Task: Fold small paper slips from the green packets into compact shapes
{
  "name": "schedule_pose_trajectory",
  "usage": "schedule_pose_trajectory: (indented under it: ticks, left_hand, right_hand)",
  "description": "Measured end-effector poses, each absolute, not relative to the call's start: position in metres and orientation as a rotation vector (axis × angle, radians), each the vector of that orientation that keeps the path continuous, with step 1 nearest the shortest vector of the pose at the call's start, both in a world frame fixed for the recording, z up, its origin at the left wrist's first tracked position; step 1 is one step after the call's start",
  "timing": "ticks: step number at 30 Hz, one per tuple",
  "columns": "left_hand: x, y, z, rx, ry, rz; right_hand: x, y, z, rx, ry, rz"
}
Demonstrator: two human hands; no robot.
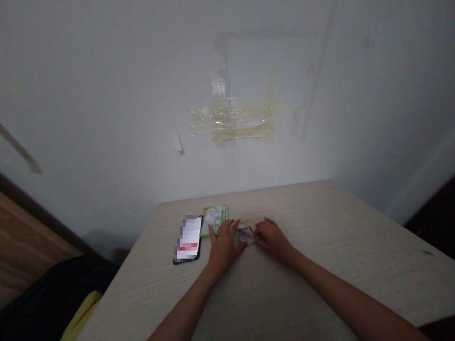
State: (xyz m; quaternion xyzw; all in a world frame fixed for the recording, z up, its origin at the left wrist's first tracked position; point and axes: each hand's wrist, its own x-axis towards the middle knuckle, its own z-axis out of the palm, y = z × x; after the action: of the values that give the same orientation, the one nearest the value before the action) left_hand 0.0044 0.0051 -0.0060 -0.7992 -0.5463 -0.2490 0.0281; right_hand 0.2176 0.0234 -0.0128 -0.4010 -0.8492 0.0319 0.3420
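Note:
A small folded piece of printed paper (248, 233), white with some yellow, lies on the table between my two hands. My left hand (223, 244) rests at its left side, forefinger and thumb holding that edge while the other fingers are spread. The little finger's side of this hand reaches over the near corner of a flat green-and-white printed packet (215, 219). At the right edge of the paper, the fingers of my right hand (273, 238) are bent and pinch it. The paper's exact kind is too small to tell.
A phone (188, 239) with a lit, blurred screen lies left of the green packet. The pale wooden table (320, 218) meets a white wall (142, 118) bearing old tape (234, 118). Dark and yellow cloth (83, 315) sits beyond the table's left edge.

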Motion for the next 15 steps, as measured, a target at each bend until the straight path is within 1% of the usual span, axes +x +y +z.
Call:
schedule_pose_trajectory:
  ticks: [6, 12, 15]
  left_hand:
    - [0.0031, 0.0061, -0.0045, -2.439, -1.81, -0.751]
    - [0.0012, 0.0028, -0.0004, -2.596, -1.697, -0.701]
    - [0.0008, 0.0012, 0.0017, -2.6, -1.686, -0.695]
  right_hand:
    - [0.2221, 0.0237, -0.0123, -1.149, -2.105, 0.105]
    - [0.2238, 0.0244, -0.0157, -1.301, -1.946, -0.009]
    - [0.2252, 0.0239, -0.0133, -1.273, -1.937, -0.035]
